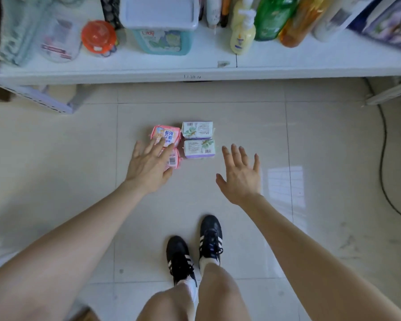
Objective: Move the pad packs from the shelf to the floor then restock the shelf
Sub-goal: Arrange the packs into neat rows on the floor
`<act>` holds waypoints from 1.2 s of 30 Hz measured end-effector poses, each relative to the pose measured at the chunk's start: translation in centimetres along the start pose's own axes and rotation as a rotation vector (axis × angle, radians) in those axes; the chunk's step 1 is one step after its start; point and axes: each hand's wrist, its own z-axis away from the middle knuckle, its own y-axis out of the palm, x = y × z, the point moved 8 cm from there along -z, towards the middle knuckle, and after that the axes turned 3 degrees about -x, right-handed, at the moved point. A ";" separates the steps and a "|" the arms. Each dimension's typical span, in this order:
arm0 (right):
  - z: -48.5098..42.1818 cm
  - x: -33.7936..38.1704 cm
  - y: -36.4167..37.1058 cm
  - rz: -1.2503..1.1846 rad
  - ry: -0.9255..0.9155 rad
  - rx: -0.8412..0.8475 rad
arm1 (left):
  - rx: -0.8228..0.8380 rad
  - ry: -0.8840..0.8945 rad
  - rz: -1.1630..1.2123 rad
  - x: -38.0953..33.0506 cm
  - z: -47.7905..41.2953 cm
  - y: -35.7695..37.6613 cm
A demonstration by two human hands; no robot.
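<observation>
Pink wrapping shows between the spread, straight fingers of your left hand (148, 167), which reaches down over two pink pad packs and holds nothing; its fingertips cover the near edge of the farther pink pack (169, 133), and its palm and thumb side hide the left part of the nearer pink pack (173, 160). Whether the hand rests on them or hovers just above cannot be told. Your right hand (240, 179) is also empty, fingers fanned wide and thumb out, near the packs on their right side and clear of them. Just to the right of the pink pair sit two white packs with lilac edges and a green leaf print, the farther white pack (197, 129) and the nearer white pack (199, 148), one behind the other. All four packs lie flat in a tight two-by-two block on the pale tiled floor (241, 117), in front of the shelf. Beyond them runs a low white shelf (195, 63), which carries a blue tub with a white lid (162, 40), an orange-capped jar (99, 37), a yellow pump bottle (242, 35), a green bottle (272, 17) and an amber bottle (299, 26). Below your arms are your bare knees and two black shoes with white stripes (210, 237). A dark cable (382, 158) curves across the tiles at the far right.
</observation>
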 end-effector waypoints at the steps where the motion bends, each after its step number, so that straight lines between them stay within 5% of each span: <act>1: 1.0 0.3 -1.7 0.015 -0.004 -0.010 | -0.011 -0.001 0.002 -0.2 1.2 -1.8; 12: 11.9 4.2 -22.0 0.061 0.034 -0.241 | -0.158 -0.032 -0.065 -1.3 13.9 -21.5; 36: 31.2 12.3 -68.3 0.100 -0.040 -0.983 | -0.977 -0.047 -0.193 -3.0 34.8 -66.6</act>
